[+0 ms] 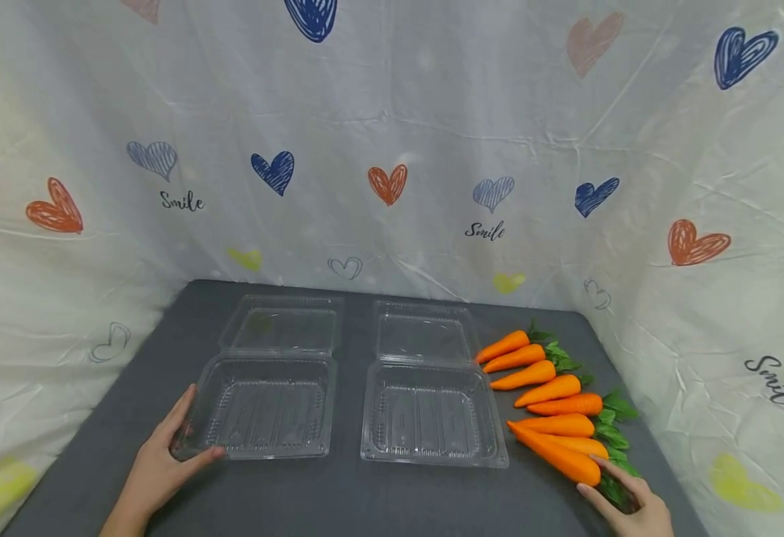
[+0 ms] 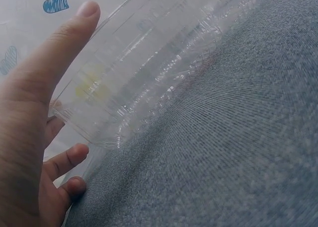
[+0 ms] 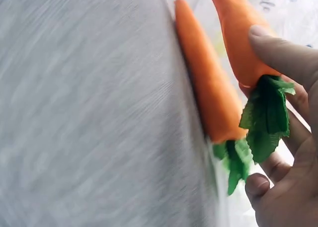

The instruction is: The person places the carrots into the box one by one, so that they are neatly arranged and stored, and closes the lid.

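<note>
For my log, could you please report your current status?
Left hand at left plastic clamshell, near corner. Right hand grips carrot near its leaves. No obstruction visible.

Solid orange colours the carrots [image 1: 553,388] at 4 o'clock, finished with leafy tops [image 1: 609,432] in deep green. Clear and colourless, one ribbed container [image 1: 267,414] sits between 7 and 8 o'clock, a matching tub [image 1: 432,414] between 5 and 6, both against a dark-grey tabletop [image 1: 351,507]. The whitish curtain [image 1: 392,89] carries black "Smile" lettering and hearts: scribbled orange-red [image 1: 388,185] at 12 o'clock, scribbled navy [image 1: 745,57] at 2, plain yellow [image 1: 744,481] at 4, striped pale blue [image 1: 151,159] at 10.
</note>
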